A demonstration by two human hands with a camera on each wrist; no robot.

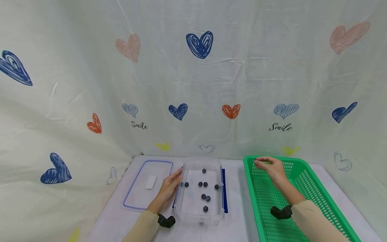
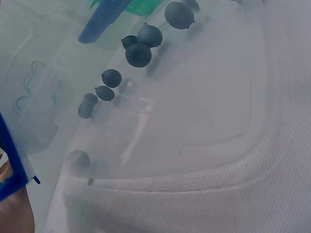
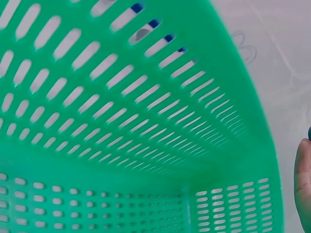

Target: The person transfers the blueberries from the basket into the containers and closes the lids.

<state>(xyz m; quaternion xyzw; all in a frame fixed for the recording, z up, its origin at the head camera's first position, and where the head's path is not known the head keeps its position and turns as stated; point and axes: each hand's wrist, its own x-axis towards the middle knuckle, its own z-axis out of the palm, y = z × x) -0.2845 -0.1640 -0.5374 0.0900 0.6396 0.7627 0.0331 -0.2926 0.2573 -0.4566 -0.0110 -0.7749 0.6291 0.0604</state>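
Note:
A clear plastic box (image 1: 201, 219) with blue side latches holds several small dark blue-grey balls (image 1: 205, 208). In the left wrist view some of these balls (image 2: 138, 55) show a little pointed nub. My left hand (image 1: 170, 186) rests against the box's left wall, its fingers fairly straight. Over the far left corner of a green basket (image 1: 252, 198), my right hand (image 1: 273, 169) pinches a small dark ball (image 1: 255, 160) between thumb and fingertips. In the right wrist view only an edge of that hand (image 3: 303, 179) shows, with the ball mostly cut off by the frame.
Left of the box lies a clear lid (image 1: 136, 191) with a blue seal and a white rectangle (image 1: 151, 182) on it. A blue latch (image 1: 224, 191) sticks out on the box's right side. Behind the white-covered table (image 1: 235, 201) hangs a curtain (image 1: 260, 84) printed with hearts.

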